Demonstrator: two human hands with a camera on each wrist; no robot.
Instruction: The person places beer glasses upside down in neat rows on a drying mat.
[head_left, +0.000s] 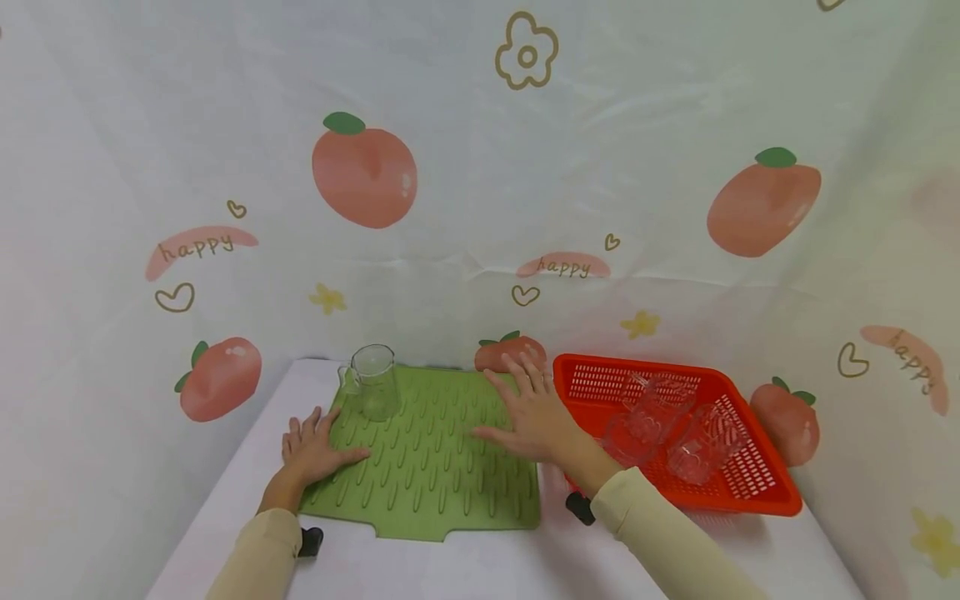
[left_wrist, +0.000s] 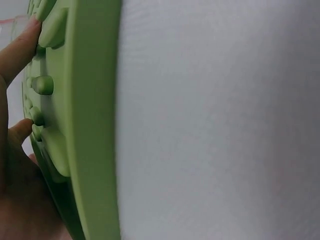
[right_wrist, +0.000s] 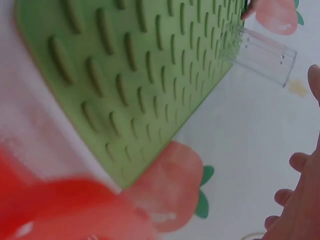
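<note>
A green drying mat [head_left: 427, 479] with raised ridges lies flat on the white table. Near its back left corner stands a clear glass mug [head_left: 380, 393], upright, its handle facing left. My left hand [head_left: 309, 454] rests at the mat's left edge, fingers spread, just in front of the mug; in the left wrist view its fingertips touch the ridged surface. Over the mat's right side my right hand [head_left: 536, 421] hovers with fingers apart and holds nothing. In the right wrist view, its fingers [right_wrist: 299, 162] are clear of both mat and mug.
To the right sits a red plastic basket [head_left: 637, 363] with perforated sides, close beside my right forearm. Several clear glass mugs [head_left: 705, 442] lie on their sides in it. A white cloth [head_left: 465, 167] printed with fruit and "happy" hangs behind the table.
</note>
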